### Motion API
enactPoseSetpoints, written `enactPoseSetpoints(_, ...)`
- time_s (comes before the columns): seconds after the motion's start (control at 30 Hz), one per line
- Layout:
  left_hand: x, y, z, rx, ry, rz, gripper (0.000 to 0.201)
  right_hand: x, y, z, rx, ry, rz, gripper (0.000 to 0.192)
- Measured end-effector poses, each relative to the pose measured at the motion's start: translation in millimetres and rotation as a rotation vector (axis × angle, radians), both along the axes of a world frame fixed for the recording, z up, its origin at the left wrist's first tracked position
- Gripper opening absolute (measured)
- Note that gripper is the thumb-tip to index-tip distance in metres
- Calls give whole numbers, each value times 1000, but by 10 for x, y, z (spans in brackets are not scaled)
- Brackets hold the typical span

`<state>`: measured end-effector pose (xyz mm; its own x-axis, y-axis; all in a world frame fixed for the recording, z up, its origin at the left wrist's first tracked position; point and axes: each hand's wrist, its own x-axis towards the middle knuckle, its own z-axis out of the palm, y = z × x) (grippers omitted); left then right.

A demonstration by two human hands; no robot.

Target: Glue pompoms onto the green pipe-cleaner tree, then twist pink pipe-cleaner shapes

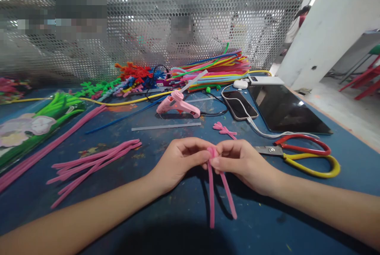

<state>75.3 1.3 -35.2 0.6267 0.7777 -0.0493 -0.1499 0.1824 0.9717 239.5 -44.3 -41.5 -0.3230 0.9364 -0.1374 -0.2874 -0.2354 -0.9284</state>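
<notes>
A pink pipe cleaner (211, 195) is pinched at its bent, looped top between my two hands, and its two loose ends hang down toward me. My left hand (185, 160) grips the loop from the left with thumb and forefinger. From the right, my right hand (242, 164) pinches the same spot, its fingertips touching those of the left. Just beyond the hands lies a small shaped pink pipe-cleaner piece (224, 129). Several bent pink pipe cleaners (97, 164) rest to the left. Scissors (305, 154) with one red and one yellow handle lie beside my right hand.
A pink glue gun (178, 105) and a glue stick (166, 126) lie ahead. Behind them are a multicoloured pipe-cleaner pile (213, 71) and a perforated metal panel (142, 21). A phone (239, 104) and a tablet (285, 106) lie right; bagged green pipe cleaners (63, 108) lie left.
</notes>
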Motion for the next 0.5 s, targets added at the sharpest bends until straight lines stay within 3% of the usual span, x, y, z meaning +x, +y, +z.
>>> enactPoseSetpoints(0.2,0,-3,-2,-37,0,35,12,-2,4,-27,26,-34,-15,26)
enactPoseSetpoints(0.5,-22,-12,38,87,140,107,17,-36,-19,6,62,-196,-50,28)
